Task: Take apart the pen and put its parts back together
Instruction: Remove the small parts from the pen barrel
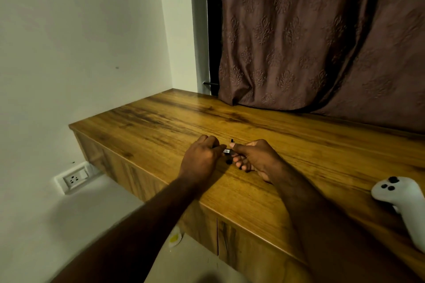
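One wide-angle camera sits on the person's head and looks forward and down, with lines bending toward the frame's edges. It faces a wooden worktop (299,145) set in a corner, a pale wall (80,53) to the left and a brown curtain (322,30) behind. Both forearms reach in from the bottom edge, so the hands lie near mid-frame, fairly close. No second view shares the scene.

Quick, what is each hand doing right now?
Left hand: closed on one end of the pen.
Right hand: closed on the pen's other end.
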`<action>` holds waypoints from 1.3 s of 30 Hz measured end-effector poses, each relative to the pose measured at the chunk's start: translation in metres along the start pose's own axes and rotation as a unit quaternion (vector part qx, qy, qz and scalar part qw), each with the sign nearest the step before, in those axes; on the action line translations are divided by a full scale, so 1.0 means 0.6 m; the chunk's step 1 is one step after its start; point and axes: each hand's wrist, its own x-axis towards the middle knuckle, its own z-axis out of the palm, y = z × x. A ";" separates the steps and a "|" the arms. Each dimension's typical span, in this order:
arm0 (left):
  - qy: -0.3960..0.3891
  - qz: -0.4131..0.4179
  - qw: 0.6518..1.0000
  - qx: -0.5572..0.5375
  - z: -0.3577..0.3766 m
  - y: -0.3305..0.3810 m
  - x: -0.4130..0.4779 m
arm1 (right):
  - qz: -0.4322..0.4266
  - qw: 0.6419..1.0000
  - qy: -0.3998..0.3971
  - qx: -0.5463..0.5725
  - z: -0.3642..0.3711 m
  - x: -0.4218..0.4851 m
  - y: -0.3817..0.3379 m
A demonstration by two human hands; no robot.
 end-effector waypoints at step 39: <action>0.000 0.011 0.999 0.036 0.005 0.003 0.016 | 0.051 0.991 -0.063 0.102 -0.022 0.006 -0.009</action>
